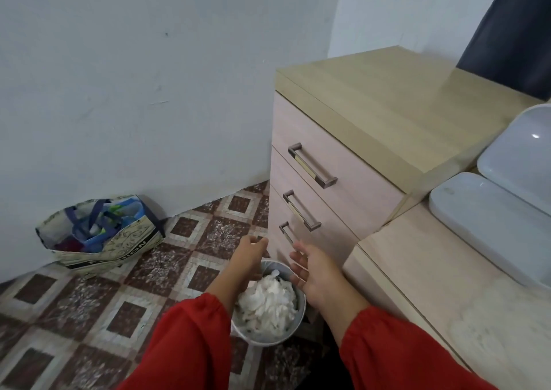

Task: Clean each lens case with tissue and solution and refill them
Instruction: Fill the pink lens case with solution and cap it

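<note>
Head view looks down past my red sleeves (185,342) to a small round bin (269,334) on the tiled floor (89,306), standing just beside the foot of the drawer unit (325,163). The bin is heaped with crumpled white tissue (268,301), which fills it up to the rim.

My left hand (249,260) hangs over the far left edge of the bin, its grip loose, fingers lightly bent and pointing away from me, with nothing in it that I can see. My right hand (313,270) is over the bin's right edge, palm turned inward toward the left one, fingers spread and relaxed, holding nothing. The two hands are near each other but apart, and neither touches the tissue.

The drawer unit has three long metal handles down its front, and its pale wooden top runs back to the wall corner. To its right, a lower counter (447,294) carries a white basin (489,222) at its far right edge. Away by the wall, well apart from the bin, a printed shopping bag (125,240) sits slumped on the floor with blue and green things inside. I can see no lens case or solution bottle from here.
</note>
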Demonstrator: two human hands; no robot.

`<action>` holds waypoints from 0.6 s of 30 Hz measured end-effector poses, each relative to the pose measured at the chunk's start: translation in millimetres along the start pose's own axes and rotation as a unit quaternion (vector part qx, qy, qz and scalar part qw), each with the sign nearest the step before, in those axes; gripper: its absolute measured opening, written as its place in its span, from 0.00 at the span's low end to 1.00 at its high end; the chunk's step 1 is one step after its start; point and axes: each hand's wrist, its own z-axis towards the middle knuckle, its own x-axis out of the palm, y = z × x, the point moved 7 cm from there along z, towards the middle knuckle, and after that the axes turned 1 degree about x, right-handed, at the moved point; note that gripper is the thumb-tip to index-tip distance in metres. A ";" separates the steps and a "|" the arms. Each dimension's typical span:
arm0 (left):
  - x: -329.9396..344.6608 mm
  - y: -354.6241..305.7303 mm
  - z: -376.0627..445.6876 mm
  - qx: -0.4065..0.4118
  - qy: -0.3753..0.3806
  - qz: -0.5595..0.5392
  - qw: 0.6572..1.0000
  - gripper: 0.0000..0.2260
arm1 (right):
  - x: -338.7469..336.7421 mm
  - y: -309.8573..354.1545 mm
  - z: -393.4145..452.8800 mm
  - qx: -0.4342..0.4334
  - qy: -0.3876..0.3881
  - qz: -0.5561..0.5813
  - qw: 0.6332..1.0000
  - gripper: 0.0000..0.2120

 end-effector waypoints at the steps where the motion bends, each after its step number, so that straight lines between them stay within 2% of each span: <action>1: -0.1 -4.5 -0.6 0.011 -0.006 -0.002 1.000 0.16 | 0.8 0.3 -2.6 -0.001 0.005 0.001 1.000 0.08; 5: 1.8 -22.7 -12.5 0.059 -0.034 -0.030 0.997 0.14 | 3.0 3.2 -16.5 -0.007 0.025 0.010 1.000 0.07; 9: 0.7 -53.7 -41.7 0.157 -0.093 -0.033 0.983 0.12 | 6.2 15.1 -40.3 -0.024 0.061 0.032 0.997 0.09; 13: -3.3 -92.5 -86.1 0.249 -0.153 -0.090 0.952 0.11 | 11.6 35.1 -75.6 -0.053 0.118 0.080 0.988 0.10; 18: 1.4 -138.3 -149.8 0.358 -0.187 -0.145 0.903 0.13 | 15.0 61.8 -125.3 -0.103 0.208 0.107 0.967 0.13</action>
